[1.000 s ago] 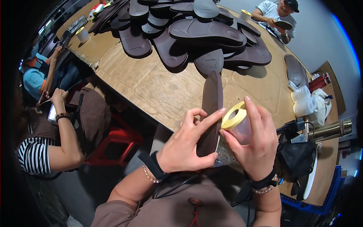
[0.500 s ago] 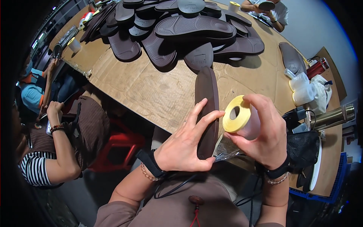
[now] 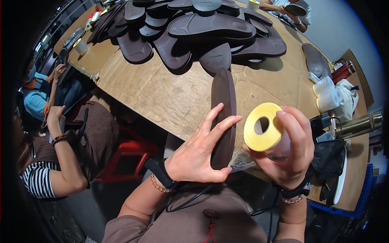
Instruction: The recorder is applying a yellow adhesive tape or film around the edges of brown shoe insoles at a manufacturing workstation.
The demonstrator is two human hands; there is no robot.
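Since the earlier frames the yellow tape roll (image 3: 263,131) has been lifted a bit and pulled slightly away from the dark brown sole (image 3: 224,117), so a clear gap is now seen between the two, and the pile at the far end has slid up toward the top edge of the picture.

The sole is held on edge, its near end at the near edge of the worktop (image 3: 162,93) and its far end aimed at the pile of soles (image 3: 202,28). It's gripped by the left hand (image 3: 196,156): the thumb is tucked under the sole's near end, while the fingers (image 3: 221,123) are spread and laid flat across its side.

Just right of the sole, the tape roll is pinched by the right hand (image 3: 289,156), fingers curled over the top and back of the roll, thumb underneath, with the roll's hole turned toward the sole.

Further right of the sole, a white cup (image 3: 326,95), a red bottle (image 3: 342,73) and one loose sole (image 3: 316,60) can be seen on the worktop. Left of the sole, past the worktop edge, a person in a striped sleeve (image 3: 34,184) is seated, and a red stool (image 3: 129,156) is parked below.
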